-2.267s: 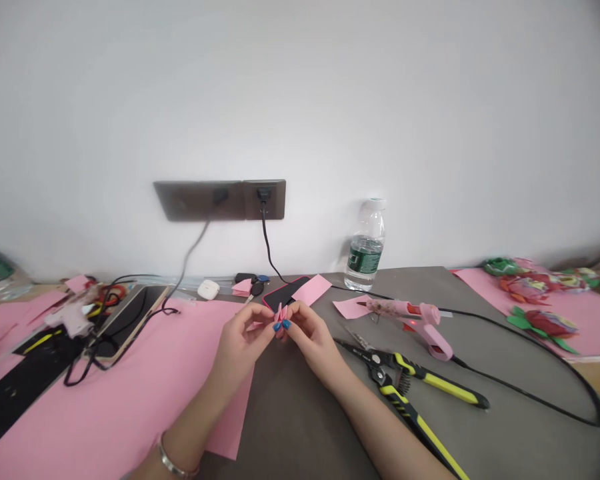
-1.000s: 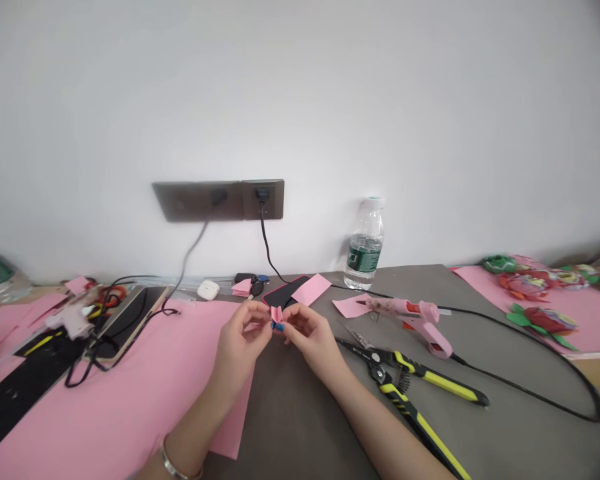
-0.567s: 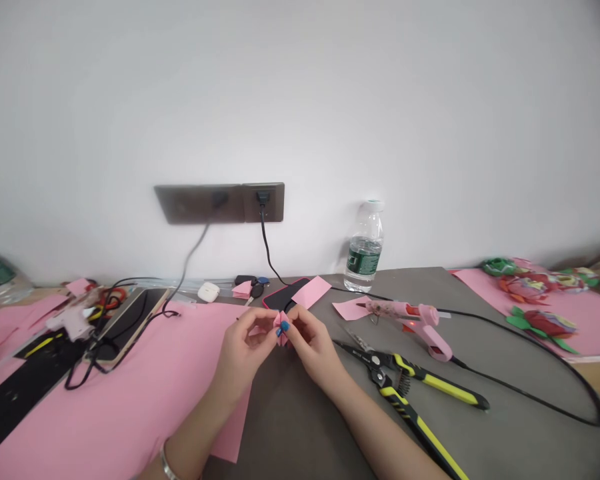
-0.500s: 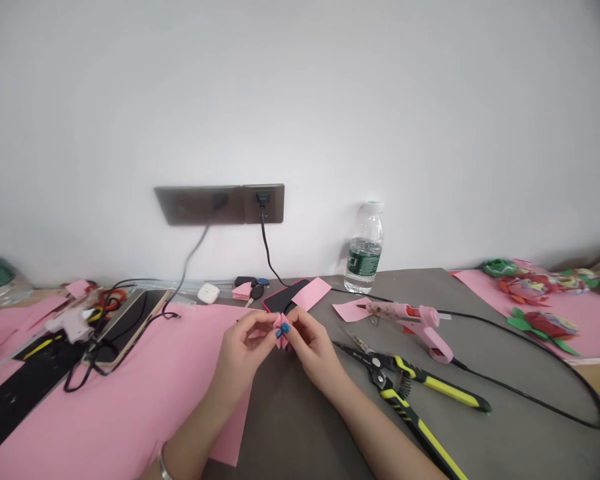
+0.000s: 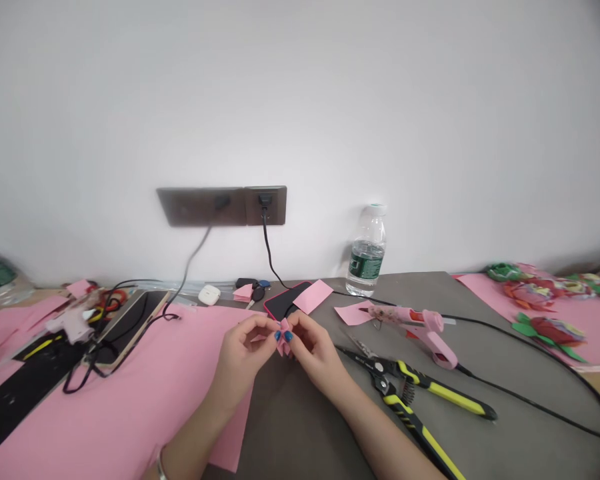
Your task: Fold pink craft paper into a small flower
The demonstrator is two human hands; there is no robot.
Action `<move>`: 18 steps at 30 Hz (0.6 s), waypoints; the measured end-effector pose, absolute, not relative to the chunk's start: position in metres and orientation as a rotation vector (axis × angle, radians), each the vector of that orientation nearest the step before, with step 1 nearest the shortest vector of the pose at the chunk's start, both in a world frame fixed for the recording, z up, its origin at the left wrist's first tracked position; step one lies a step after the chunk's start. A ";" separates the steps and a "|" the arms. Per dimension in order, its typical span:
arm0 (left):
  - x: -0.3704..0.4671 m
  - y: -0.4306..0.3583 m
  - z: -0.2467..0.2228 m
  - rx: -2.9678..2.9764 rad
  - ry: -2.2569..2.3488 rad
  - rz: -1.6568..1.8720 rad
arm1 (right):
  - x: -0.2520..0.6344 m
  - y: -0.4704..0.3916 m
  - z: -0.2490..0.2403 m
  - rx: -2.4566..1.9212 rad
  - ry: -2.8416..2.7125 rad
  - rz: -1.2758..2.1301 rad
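Between my two hands, just above the grey mat (image 5: pixel 300 427), is a small folded pink paper piece (image 5: pixel 283 345) with several pointed folds. My left hand (image 5: pixel 245 350) pinches its left side between thumb and fingers. On its right side my right hand (image 5: pixel 313 347) pinches it the same way, so both blue thumbnails nearly meet in front of it. The fingertips behind the paper are partly hidden. Loose pink paper pieces (image 5: pixel 313 296) lie behind my hands, one across a phone (image 5: pixel 283 303).
Black-yellow pliers (image 5: pixel 380 373) and a pink glue gun (image 5: pixel 420 323) with its cord lie at right. A water bottle (image 5: pixel 367 260) stands by the wall. Paper flowers (image 5: pixel 555 330) sit far right; a large pink sheet (image 5: pixel 145 413) and a tablet-like device (image 5: pixel 130 330) are left.
My thumbs have shifted on the folded paper and now sit side by side, and its points show more spread. The view has moved slightly.
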State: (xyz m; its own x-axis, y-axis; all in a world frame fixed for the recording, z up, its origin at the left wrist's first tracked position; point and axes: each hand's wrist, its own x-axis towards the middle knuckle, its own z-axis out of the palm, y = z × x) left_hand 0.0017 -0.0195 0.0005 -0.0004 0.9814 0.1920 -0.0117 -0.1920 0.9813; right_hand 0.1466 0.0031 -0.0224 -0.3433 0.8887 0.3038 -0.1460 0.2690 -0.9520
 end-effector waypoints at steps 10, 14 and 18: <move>-0.002 -0.020 0.000 1.356 1.120 1.330 | 0.152 0.004 -0.022 -0.737 -1.653 1.130; -0.002 -0.020 -0.001 1.365 1.120 1.316 | 0.151 0.004 -0.022 -0.704 -1.616 1.152; -0.006 -0.019 0.000 1.460 1.129 1.297 | 0.152 0.004 -0.023 -0.650 -1.628 1.246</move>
State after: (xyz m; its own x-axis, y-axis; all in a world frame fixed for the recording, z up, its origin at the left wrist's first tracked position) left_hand -0.0058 -0.0195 -0.0002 0.0511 0.9742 0.2198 0.0835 -0.2235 0.9711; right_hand 0.1516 0.0037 -0.0229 -0.4061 0.8390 0.3621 -0.1303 0.3390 -0.9317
